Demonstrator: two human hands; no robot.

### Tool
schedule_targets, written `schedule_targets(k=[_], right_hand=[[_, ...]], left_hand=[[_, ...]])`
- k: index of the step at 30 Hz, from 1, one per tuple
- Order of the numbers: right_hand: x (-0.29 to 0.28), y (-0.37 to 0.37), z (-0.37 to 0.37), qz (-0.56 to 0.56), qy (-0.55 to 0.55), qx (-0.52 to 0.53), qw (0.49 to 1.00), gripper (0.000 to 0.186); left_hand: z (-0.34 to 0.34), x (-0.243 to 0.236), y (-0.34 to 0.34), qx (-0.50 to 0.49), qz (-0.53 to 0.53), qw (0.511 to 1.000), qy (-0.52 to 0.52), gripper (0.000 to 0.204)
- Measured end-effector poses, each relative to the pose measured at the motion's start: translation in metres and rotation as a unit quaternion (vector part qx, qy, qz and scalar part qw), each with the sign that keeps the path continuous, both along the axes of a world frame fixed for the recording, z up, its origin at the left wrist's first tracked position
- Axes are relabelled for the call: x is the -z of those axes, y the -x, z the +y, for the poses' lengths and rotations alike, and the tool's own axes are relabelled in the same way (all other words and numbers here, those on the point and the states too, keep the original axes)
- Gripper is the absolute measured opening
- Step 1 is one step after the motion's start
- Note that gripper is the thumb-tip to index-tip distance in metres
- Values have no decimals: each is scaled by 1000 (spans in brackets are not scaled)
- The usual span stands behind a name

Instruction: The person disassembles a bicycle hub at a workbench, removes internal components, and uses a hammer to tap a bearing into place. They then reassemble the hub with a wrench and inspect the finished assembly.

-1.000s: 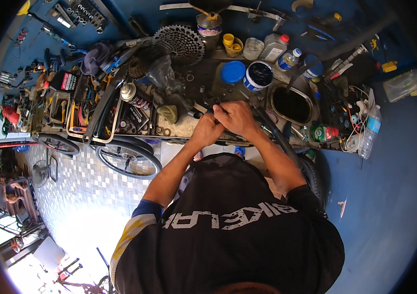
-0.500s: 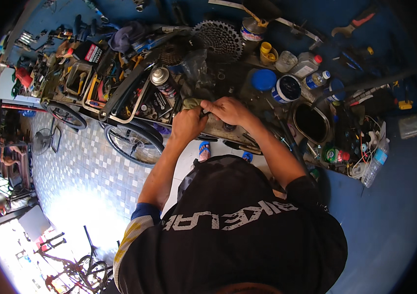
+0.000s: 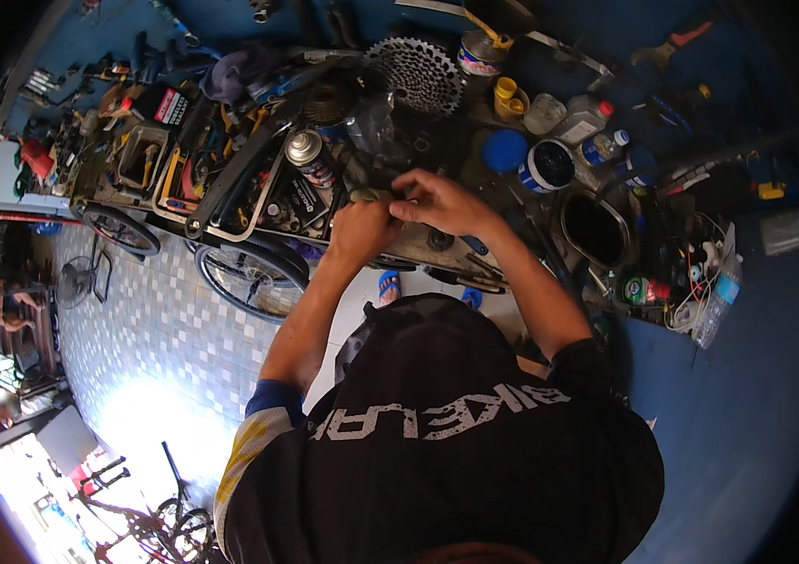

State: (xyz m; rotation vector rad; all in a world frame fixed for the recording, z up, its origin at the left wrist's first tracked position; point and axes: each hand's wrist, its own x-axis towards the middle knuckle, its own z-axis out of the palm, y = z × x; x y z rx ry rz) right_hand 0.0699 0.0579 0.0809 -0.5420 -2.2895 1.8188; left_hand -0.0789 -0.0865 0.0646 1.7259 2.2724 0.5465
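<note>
Over the near edge of the workbench (image 3: 418,246), my left hand (image 3: 362,231) is closed in a fist. A bit of olive-green rag (image 3: 371,195) pokes out at its far side; whatever else lies inside the fist is hidden. My right hand (image 3: 448,204) is just to the right, fingers curved and apart from the thumb, the thumb tip close to the left knuckles. No object shows between its fingers. Left of the hands stands a spray can (image 3: 309,156) with a silver top. A small dark round part (image 3: 439,240) sits on the bench below my right hand.
A large bicycle cassette (image 3: 415,75) stands at the back. To the right are a blue lid (image 3: 505,150), an open tub of dark grease (image 3: 548,167), an oval metal container (image 3: 595,230) and several bottles. A tray of tools (image 3: 221,179) lies left; a bicycle wheel (image 3: 251,279) is below it.
My right hand has loosened: its fingers, earlier closed together against the left hand, have spread and lifted slightly away. The left fist stays almost in place.
</note>
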Motion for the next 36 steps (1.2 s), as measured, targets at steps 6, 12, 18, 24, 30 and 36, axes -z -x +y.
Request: schedule_targets(k=[6, 12, 18, 24, 30, 36], right_hand=[[8, -42, 4, 1, 30, 99, 995, 33], [-15, -154, 24, 13, 103, 405, 909, 30], [13, -216, 4, -32, 235, 346, 908, 46], [47, -222, -34, 57, 334, 367, 866, 51], [46, -223, -39, 42, 322, 363, 873, 45], [41, -220, -41, 6, 287, 376, 881, 45]], left_hand=[[23, -21, -27, 66, -84, 994, -18, 26], [24, 38, 22, -5, -200, 978, 60, 38], [32, 56, 24, -90, -856, 508, 30, 57], [45, 14, -17, -125, -885, 449, 16, 67], [81, 63, 4, -60, -745, 665, 6, 51], [149, 51, 13, -29, -361, 931, -44, 56]])
